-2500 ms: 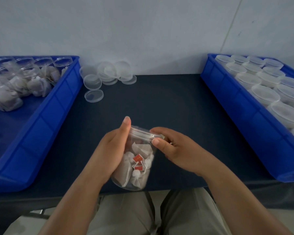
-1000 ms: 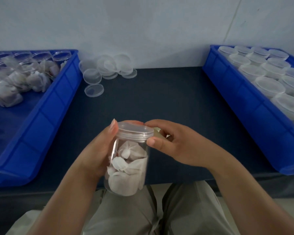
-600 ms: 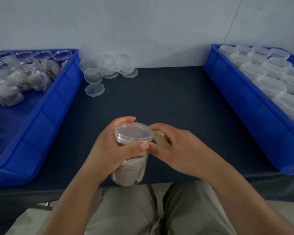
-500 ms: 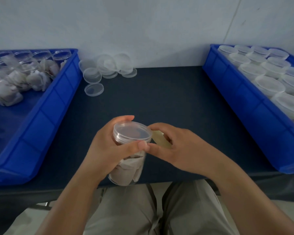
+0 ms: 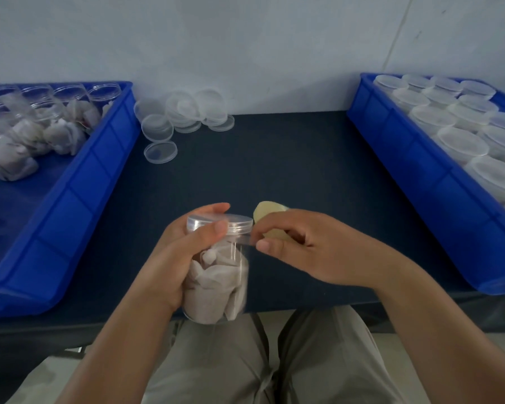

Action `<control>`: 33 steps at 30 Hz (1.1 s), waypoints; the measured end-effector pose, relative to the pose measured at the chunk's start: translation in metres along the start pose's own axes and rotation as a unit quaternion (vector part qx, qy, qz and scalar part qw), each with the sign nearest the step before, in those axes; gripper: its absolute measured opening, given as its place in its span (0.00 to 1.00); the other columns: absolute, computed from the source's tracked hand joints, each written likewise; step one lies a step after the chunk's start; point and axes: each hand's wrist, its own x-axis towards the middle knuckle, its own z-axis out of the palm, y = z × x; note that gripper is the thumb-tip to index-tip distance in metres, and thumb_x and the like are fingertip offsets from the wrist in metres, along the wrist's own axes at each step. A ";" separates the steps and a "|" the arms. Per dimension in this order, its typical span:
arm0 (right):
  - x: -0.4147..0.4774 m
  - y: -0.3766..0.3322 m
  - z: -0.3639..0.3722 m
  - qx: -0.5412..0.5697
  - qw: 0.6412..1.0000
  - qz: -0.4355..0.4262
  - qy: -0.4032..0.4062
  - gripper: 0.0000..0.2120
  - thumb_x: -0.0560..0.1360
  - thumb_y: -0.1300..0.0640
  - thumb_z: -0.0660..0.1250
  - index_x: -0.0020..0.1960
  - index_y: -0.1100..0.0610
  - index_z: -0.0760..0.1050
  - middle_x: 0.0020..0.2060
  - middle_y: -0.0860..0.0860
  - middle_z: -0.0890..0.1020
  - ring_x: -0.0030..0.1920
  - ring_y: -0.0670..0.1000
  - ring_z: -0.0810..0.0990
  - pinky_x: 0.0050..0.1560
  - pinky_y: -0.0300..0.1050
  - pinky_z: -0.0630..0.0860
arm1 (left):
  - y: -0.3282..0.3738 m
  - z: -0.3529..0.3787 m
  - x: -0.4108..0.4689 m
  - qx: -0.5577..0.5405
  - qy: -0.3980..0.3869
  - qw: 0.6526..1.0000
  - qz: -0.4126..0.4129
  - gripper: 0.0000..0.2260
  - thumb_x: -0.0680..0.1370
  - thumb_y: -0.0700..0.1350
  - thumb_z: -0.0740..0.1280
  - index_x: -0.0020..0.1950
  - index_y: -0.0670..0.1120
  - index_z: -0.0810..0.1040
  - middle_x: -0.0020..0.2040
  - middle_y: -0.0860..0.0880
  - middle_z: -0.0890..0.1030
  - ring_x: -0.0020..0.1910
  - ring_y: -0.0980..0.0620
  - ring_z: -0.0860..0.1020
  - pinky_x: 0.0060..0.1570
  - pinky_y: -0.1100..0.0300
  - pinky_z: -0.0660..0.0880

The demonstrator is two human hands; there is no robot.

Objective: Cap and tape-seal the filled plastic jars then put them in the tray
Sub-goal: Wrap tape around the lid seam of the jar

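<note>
- Sitting at the lower centre of the frame, the jar (image 5: 216, 275) is upright and lifted over the near edge of the bench (image 5: 274, 158). It is clear plastic, packed with pale sachets.
- A clear lid (image 5: 235, 223) is on the jar's mouth.
- The left hand (image 5: 178, 258) has its grip wrapped round the jar's left side. Its thumb lies across the front just under the lid, and a fingertip shows over the lid's far rim.
- The right hand (image 5: 309, 246) is just right of the jar, its grip curled round a yellowish tape roll (image 5: 267, 211) that shows above the knuckles. Its thumb tip is near the lid's edge.
- A thin clear strip (image 5: 244, 243) seems to run from that thumb to the jar wall below the lid; how far it is stuck down I cannot tell.
- Loose clear lids (image 5: 184, 112) lie heaped at the upper centre-left, against the wall.
- At the left edge, a blue tray (image 5: 70, 205) holds uncapped jars (image 5: 41, 123) with sachets.
- At the right edge, a second blue tray (image 5: 420, 176) holds rows of capped jars (image 5: 449, 123).
</note>
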 end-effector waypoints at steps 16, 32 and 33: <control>0.015 0.022 0.013 -0.074 0.996 -0.002 0.043 0.05 0.83 0.36 0.59 0.49 0.30 0.71 0.46 0.42 0.68 0.46 0.42 0.71 0.44 0.34 0.66 | -0.004 -0.013 0.001 0.036 -0.035 0.998 0.026 0.43 0.54 0.64 0.87 0.65 0.48 0.84 0.54 0.41 0.86 0.46 0.47 0.85 0.41 0.58 0.82; 0.045 0.084 0.055 -0.253 0.959 0.077 0.096 0.15 0.86 0.37 0.55 0.65 0.39 0.76 0.52 0.47 0.70 0.43 0.49 0.76 0.42 0.47 0.77 | 0.005 -0.023 0.002 0.061 0.052 0.992 0.102 0.38 0.61 0.71 0.82 0.67 0.57 0.83 0.62 0.45 0.86 0.57 0.43 0.86 0.52 0.47 0.80; 0.046 0.086 0.061 -0.261 0.957 0.073 0.100 0.16 0.86 0.39 0.55 0.69 0.39 0.75 0.51 0.47 0.70 0.45 0.50 0.75 0.43 0.47 0.76 | 0.002 -0.022 0.002 0.058 0.053 0.992 0.096 0.38 0.60 0.71 0.82 0.67 0.58 0.83 0.62 0.45 0.86 0.57 0.43 0.86 0.51 0.48 0.81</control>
